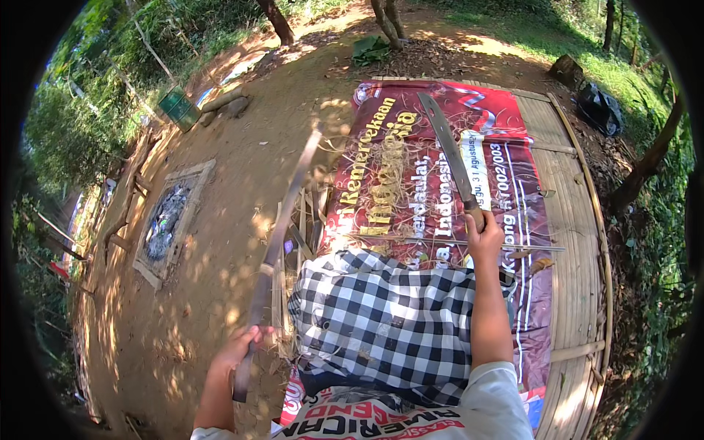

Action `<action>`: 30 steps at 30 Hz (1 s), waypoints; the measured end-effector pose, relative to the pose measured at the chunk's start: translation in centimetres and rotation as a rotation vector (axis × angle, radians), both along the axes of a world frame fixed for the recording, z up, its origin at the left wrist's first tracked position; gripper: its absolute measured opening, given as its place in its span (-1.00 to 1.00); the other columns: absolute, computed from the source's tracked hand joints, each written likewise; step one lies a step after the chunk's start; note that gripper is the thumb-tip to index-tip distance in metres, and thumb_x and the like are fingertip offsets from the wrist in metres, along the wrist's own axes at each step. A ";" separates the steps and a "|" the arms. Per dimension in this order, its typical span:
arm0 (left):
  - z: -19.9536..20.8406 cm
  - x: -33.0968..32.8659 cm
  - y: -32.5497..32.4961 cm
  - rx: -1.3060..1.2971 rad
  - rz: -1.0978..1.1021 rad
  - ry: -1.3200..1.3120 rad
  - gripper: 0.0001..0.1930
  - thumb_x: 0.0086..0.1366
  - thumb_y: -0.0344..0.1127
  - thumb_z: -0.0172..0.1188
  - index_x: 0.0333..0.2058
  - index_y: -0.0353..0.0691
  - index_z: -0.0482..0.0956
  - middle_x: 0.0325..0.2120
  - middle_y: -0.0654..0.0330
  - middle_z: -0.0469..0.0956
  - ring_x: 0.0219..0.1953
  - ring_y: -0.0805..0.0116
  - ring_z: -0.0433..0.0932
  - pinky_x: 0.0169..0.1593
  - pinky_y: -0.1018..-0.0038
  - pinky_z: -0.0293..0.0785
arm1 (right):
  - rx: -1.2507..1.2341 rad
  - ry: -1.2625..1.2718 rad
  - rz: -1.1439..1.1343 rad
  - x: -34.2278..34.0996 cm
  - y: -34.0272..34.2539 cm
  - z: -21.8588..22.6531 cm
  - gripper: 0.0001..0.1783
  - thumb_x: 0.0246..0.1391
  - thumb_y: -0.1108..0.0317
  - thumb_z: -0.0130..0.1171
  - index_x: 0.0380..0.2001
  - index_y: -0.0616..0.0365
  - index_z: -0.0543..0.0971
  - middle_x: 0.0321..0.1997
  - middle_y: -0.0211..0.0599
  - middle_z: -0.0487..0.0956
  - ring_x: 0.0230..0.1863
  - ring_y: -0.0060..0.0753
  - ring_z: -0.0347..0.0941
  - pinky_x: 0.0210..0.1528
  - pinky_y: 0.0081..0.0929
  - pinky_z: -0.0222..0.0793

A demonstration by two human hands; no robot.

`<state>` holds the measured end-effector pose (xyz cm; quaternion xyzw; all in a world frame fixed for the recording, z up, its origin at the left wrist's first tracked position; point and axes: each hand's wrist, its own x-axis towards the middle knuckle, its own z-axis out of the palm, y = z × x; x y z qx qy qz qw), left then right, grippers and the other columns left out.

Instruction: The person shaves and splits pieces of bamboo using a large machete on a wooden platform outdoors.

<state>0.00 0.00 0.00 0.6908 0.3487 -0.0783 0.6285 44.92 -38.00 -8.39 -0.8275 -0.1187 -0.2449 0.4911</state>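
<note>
My left hand (pixel 238 350) grips the lower end of a long, thin bamboo strip (pixel 282 235) that rises up and away, blurred from motion. My right hand (pixel 484 236) is closed around the handle of a long machete (pixel 446 147), whose blade points away over a red printed banner (pixel 506 139). A black-and-white checked cloth (pixel 389 323) covers my lap between the two arms. Dry bamboo shavings (pixel 392 172) lie scattered on the banner in front of me.
The banner lies on a woven bamboo platform (pixel 576 213). Split bamboo slats (pixel 304 220) lie at its left edge. Bare dirt ground (pixel 220 242) holds a stone-edged ash pit (pixel 169 220) and a green bin (pixel 179 108). Tree trunks (pixel 387 20) and brush surround the spot.
</note>
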 end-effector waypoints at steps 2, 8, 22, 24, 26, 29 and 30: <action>3.2 -1.4 0.1 0.058 0.157 -0.002 -0.71 0.40 -0.15 -0.05 -0.43 -0.20 0.42 -0.14 0.11 0.56 -0.01 0.39 0.46 -0.08 0.30 0.39 | -0.024 -0.011 -0.002 -0.4 -0.2 -0.1 -0.59 -0.08 0.08 0.33 -0.34 0.22 0.55 -0.53 0.00 0.56 -0.47 0.07 0.53 -0.44 -0.22 0.39; 3.8 -3.1 -0.5 0.207 0.345 -0.042 -0.69 0.40 -0.17 -0.04 -0.48 -0.22 0.40 -0.22 0.15 0.55 0.02 0.33 0.45 -0.06 0.31 0.38 | -0.026 -0.026 0.043 0.0 0.8 0.0 -0.61 -0.08 0.11 0.33 -0.35 0.22 0.55 -0.54 -0.01 0.56 -0.48 0.06 0.52 -0.45 -0.23 0.39; 1.3 1.6 -2.9 1.085 -0.326 0.092 -0.82 0.19 -0.34 0.14 -0.35 -0.35 0.60 0.05 -0.11 0.28 0.20 -0.08 0.12 0.20 0.22 0.10 | -0.049 -0.013 0.048 -0.2 1.3 0.0 -0.62 -0.08 0.14 0.33 -0.33 0.26 0.55 -0.56 0.03 0.55 -0.49 0.06 0.52 -0.45 -0.23 0.39; 0.5 2.3 -3.4 1.061 -0.367 0.150 -0.83 0.18 -0.31 0.15 -0.41 -0.30 0.62 0.10 -0.05 0.27 0.23 -0.10 0.06 0.26 0.19 0.00 | -0.065 -0.002 0.058 -0.1 1.3 -0.3 -0.61 -0.07 0.14 0.32 -0.33 0.26 0.55 -0.56 0.04 0.55 -0.49 0.06 0.52 -0.44 -0.24 0.39; -0.9 2.3 -3.2 1.195 -0.435 0.097 -0.83 0.16 -0.29 0.17 -0.41 -0.27 0.62 0.09 -0.01 0.27 0.23 -0.11 0.04 0.25 0.11 -0.05 | -0.084 0.002 0.061 0.0 1.2 -0.5 -0.60 -0.07 0.13 0.31 -0.32 0.26 0.55 -0.56 0.04 0.54 -0.50 0.07 0.53 -0.44 -0.22 0.40; -1.7 3.1 -3.9 1.324 -0.493 0.003 -0.84 0.14 -0.27 0.20 -0.42 -0.24 0.63 0.02 0.02 0.30 0.15 -0.10 0.09 0.20 0.04 -0.04 | -0.066 0.047 0.085 -0.2 1.6 -0.4 -0.60 -0.07 0.11 0.31 -0.31 0.25 0.56 -0.56 0.03 0.55 -0.49 0.08 0.53 -0.44 -0.20 0.40; -1.8 3.4 -4.2 1.355 -0.506 -0.031 -0.84 0.13 -0.26 0.21 -0.42 -0.24 0.62 -0.02 0.03 0.31 0.11 -0.08 0.13 0.18 0.02 -0.02 | -0.054 0.035 0.091 -0.3 1.8 -0.4 -0.60 -0.07 0.11 0.31 -0.31 0.25 0.56 -0.56 0.02 0.55 -0.48 0.08 0.53 -0.44 -0.20 0.40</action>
